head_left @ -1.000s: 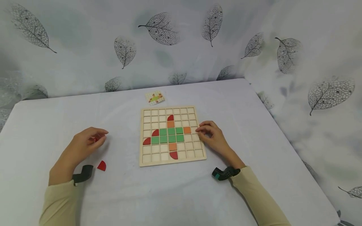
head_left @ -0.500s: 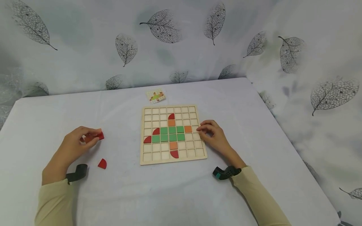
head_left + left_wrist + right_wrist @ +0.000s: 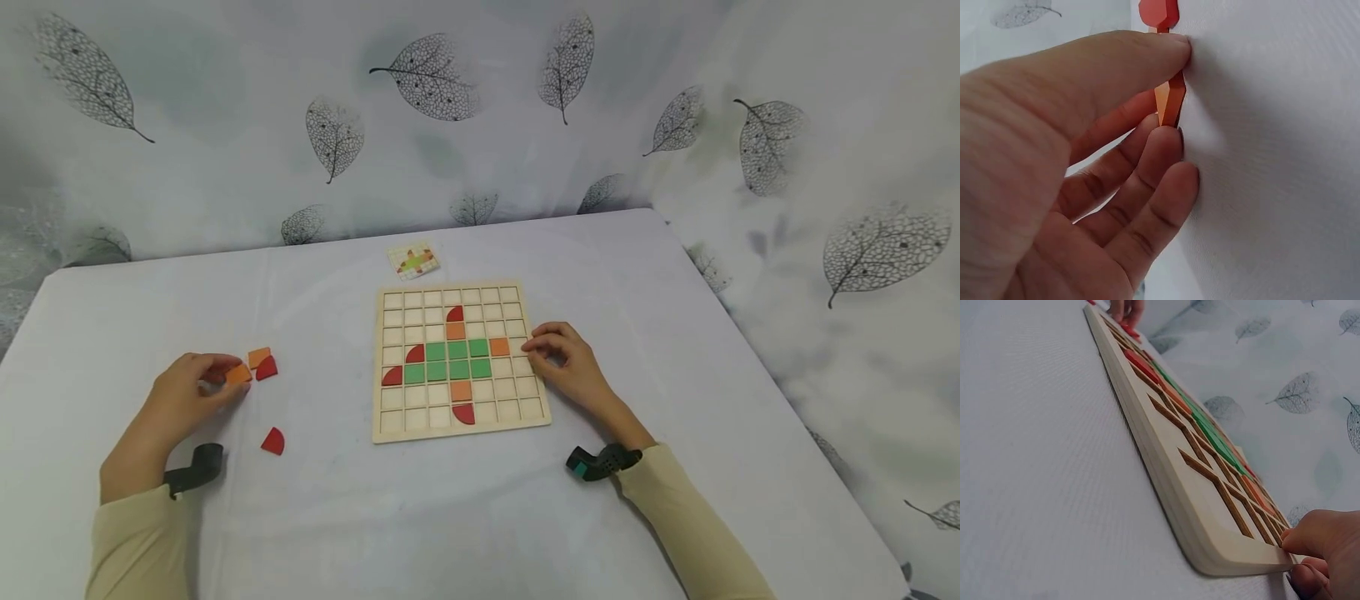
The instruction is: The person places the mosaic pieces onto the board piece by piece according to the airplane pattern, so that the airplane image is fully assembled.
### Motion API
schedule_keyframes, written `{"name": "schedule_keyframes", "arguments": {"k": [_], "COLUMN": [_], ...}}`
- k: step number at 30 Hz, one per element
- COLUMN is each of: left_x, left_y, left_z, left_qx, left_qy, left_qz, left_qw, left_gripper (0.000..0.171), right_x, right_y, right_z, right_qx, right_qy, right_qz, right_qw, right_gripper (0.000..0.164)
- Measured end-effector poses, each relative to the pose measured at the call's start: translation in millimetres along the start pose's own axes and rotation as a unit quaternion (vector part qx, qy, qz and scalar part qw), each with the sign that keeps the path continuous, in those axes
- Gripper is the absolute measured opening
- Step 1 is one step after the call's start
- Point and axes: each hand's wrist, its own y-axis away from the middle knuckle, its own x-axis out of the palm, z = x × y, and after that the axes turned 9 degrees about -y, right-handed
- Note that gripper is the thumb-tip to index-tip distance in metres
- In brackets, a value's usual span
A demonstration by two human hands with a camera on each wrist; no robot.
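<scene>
My left hand [image 3: 180, 396] pinches an orange square tile [image 3: 238, 374], thumb on the near side and fingers on the far side, low over the table. In the left wrist view, the orange tile [image 3: 1170, 100] shows on edge between thumb and fingertips. Just past it lie another orange tile [image 3: 258, 357] and a red quarter-round piece [image 3: 266, 367] overlapping it. A second red quarter-round piece [image 3: 273, 441] lies nearer the front. At the right, my right hand [image 3: 566, 367] grips the edge of the wooden grid board [image 3: 387, 425], thumb on the rim [image 3: 1254, 555] and fingers below.
Green tiles [image 3: 457, 369] fill the board's middle, with orange squares [image 3: 461, 391] and red quarter-rounds [image 3: 463, 414] around them. Behind the board lies a small pattern card [image 3: 413, 261]. A leaf-printed cloth [image 3: 480, 125] hangs along the table's back and right sides.
My left hand has moved left; a red piece and an orange tile now lie on the table beside its fingertips. My right hand stays at the board's edge.
</scene>
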Motion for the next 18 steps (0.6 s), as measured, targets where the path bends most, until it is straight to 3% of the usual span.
{"name": "schedule_keyframes", "arguments": {"k": [8,18], "left_x": [-3.1,-3.4], "left_y": [1.6,3.3], "left_z": [3.1,1.9], "left_qx": [-0.025,-0.022], "left_qy": [-0.002,-0.002], "left_qz": [0.009,-0.026], "left_qw": [0.9996,0.9994], "left_gripper": [0.050,0.047], "right_x": [0.7,0.6], "right_y": [0.2,-0.2], "right_z": [-1.3,-1.0], "right_qx": [-0.002,0.005], "right_qy": [-0.001,0.001], "right_qz": [0.002,-0.002], "right_qw": [1.000,1.000], "right_gripper": [0.013,0.013]}}
